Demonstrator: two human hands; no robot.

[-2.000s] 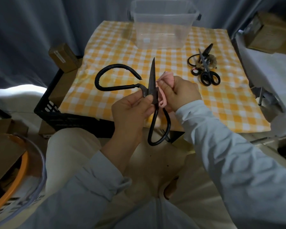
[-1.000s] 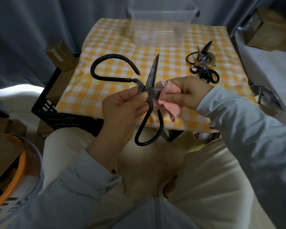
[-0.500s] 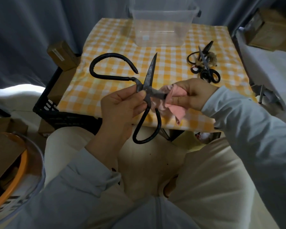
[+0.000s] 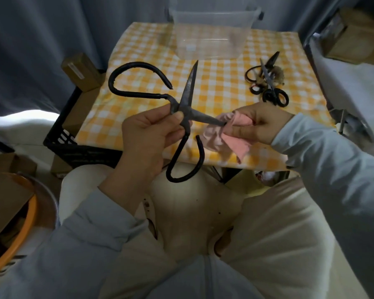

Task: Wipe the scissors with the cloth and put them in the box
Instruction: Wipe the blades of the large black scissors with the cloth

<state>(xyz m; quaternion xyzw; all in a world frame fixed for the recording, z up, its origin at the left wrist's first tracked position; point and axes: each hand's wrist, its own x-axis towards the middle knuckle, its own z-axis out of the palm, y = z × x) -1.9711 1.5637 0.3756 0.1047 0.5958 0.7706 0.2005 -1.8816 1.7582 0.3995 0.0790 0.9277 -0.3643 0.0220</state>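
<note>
Both arms of a seated person reached forward over the lap, in pale sleeves. The left hand (image 4: 147, 137) was raised with thumb and curled fingers pinching a large pair of black scissors (image 4: 187, 93) at the pivot. The right hand (image 4: 255, 124) was level with it and well to its right, fingers closed on a bunched pink cloth (image 4: 214, 139).

The scissors were spread wide open between the hands, above the near edge of the bench (image 4: 220, 83). One blade pointed up toward the far side; the other pointed right, its tip wrapped in the cloth. One loop handle arched to the left, the other hung down over the lap.

The bench had a yellow checked cover. A clear plastic box (image 4: 212, 39) stood at its far edge, straight ahead of the hands, with bare cover between. A heap of smaller scissors (image 4: 268, 77) lay far right, near the right edge. A black crate (image 4: 58, 139) sat against the left side.
</note>
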